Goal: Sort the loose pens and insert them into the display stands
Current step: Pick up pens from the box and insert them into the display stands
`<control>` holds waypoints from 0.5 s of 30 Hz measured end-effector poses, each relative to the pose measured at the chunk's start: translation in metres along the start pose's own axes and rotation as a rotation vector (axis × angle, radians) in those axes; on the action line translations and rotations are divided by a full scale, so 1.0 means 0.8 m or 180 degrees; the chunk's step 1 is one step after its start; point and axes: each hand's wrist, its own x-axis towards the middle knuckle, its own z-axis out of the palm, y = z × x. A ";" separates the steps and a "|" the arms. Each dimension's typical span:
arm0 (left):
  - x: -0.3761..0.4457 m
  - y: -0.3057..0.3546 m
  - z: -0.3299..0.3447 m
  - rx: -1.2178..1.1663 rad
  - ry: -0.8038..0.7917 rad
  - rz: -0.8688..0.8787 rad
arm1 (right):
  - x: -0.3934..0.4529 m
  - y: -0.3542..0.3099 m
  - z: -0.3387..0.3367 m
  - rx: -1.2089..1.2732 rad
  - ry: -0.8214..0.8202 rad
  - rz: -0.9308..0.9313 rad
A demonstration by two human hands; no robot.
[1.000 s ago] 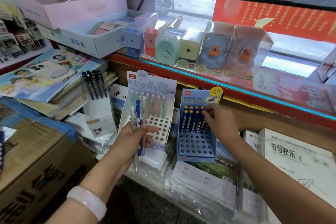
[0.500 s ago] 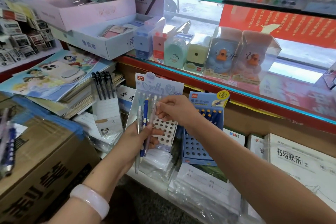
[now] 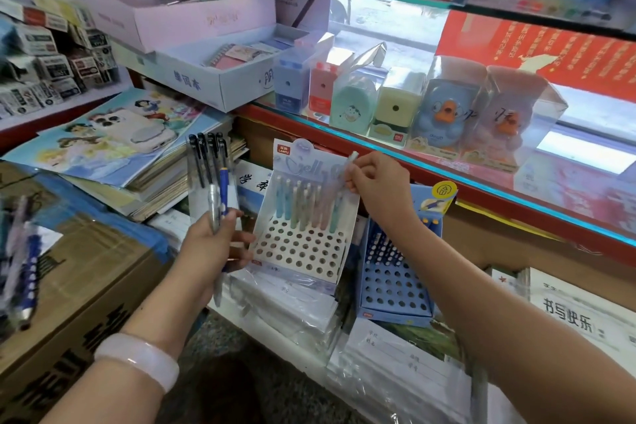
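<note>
My left hand (image 3: 213,244) grips two loose pens upright, a clear one (image 3: 214,206) and a blue one (image 3: 224,189). Beside it stands the white pastel pen stand (image 3: 303,251), with several pastel pens in its back rows and open holes in front. My right hand (image 3: 375,182) pinches a pale pen (image 3: 346,179) by its upper end, its tip down over the stand's right back corner. The blue display stand (image 3: 395,282) sits to the right, with blue pens in its back rows.
A small white stand with black pens (image 3: 208,162) stands to the left, against a stack of books. More loose pens (image 3: 24,272) lie on a cardboard box at the far left. A glass shelf with boxed sharpeners (image 3: 395,103) runs above. Wrapped notebooks lie below the stands.
My right hand went from the blue stand to my left hand, took a pale pen from it, and now holds it over the white stand. My left hand keeps two pens.
</note>
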 end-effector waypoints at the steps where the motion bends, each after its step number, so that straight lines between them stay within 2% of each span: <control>1: 0.002 -0.001 -0.001 0.0016 0.0098 0.0038 | -0.001 0.006 0.003 -0.0218 0.0049 -0.0096; 5: 0.013 -0.008 -0.002 0.0048 0.0282 0.0112 | -0.010 0.022 0.029 -0.0455 -0.0090 -0.0185; 15: 0.011 -0.002 0.008 0.0064 0.0364 0.0307 | -0.009 0.035 0.062 -0.0597 -0.0208 -0.0201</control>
